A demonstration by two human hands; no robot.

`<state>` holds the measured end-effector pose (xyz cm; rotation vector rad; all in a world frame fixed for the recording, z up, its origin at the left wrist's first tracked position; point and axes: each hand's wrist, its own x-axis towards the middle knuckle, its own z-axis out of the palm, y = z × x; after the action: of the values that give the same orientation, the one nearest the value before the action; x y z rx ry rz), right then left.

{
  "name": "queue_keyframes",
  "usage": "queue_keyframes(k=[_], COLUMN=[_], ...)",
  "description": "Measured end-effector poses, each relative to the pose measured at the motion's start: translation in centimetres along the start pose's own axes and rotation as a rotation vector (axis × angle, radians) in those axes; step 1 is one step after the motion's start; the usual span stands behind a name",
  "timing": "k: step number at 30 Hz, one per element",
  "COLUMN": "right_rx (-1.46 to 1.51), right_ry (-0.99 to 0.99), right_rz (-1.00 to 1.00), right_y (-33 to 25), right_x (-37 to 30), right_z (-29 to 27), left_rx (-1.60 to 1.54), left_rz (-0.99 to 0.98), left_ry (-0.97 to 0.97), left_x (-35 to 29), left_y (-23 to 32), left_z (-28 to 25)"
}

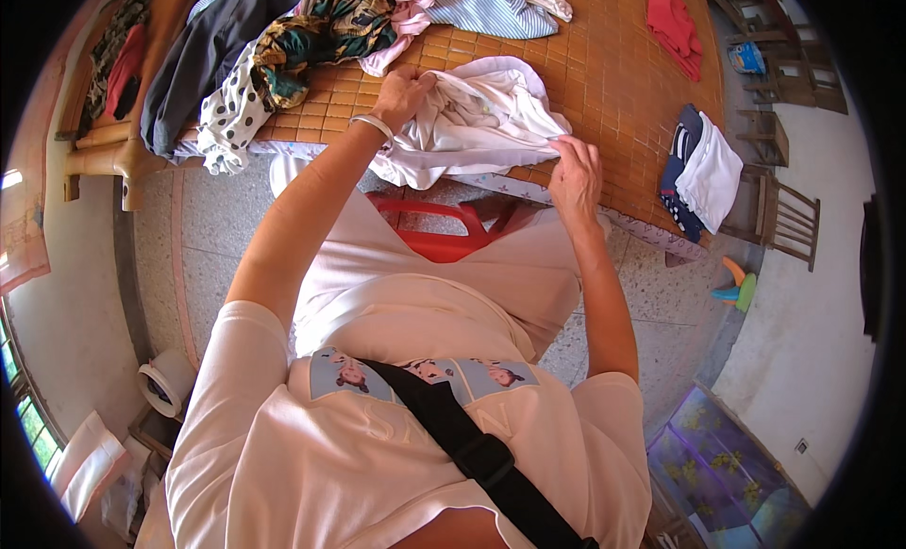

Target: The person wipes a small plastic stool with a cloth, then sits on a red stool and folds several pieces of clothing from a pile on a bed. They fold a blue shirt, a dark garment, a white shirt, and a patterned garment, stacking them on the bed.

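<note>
A crumpled white garment (486, 115) with a pale lavender edge lies at the near edge of a bed covered with a brown tiled mat (618, 110). Part of the cloth hangs over that edge toward my knees. My left hand (401, 98), with a bangle at the wrist, grips its upper left side, fingers partly hidden in the folds. At the lower right corner, my right hand (577, 176) pinches the hem between thumb and fingers. Close to my left hand lies a pile with a dark patterned cloth (326, 40) and a white polka-dot cloth (229, 120).
Folded white and navy clothes (710, 172) lie at the bed's right edge; a red cloth (674, 30) is farther back. Dark trousers (203, 68) drape on the left. Between my legs is a red plastic object (439, 230). Wooden chairs (793, 219) line the right wall.
</note>
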<state>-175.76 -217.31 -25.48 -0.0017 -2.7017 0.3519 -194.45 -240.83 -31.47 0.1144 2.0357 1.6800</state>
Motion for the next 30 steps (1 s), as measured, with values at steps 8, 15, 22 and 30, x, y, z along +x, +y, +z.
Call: queue_keyframes(k=[8, 15, 22, 30], right_rx=[0.344, 0.338, 0.382, 0.304], right_ry=[-0.112, -0.192, -0.255, -0.292], right_rz=[-0.003, 0.158, 0.144, 0.093], right_y=[-4.2, -2.1, -2.0, -2.4], right_x=[4.1, 6.1, 6.2, 6.5], right_z=[4.4, 8.8, 9.4, 8.8], left_rx=[0.188, 0.195, 0.149, 0.185], left_rz=[0.027, 0.034, 0.03, 0.049], left_ry=[0.034, 0.034, -0.005, -0.016], left_x=[0.4, 0.7, 0.5, 0.1], left_y=[-0.5, -1.2, -1.2, -0.5], left_z=[0.1, 0.1, -0.1, -0.3])
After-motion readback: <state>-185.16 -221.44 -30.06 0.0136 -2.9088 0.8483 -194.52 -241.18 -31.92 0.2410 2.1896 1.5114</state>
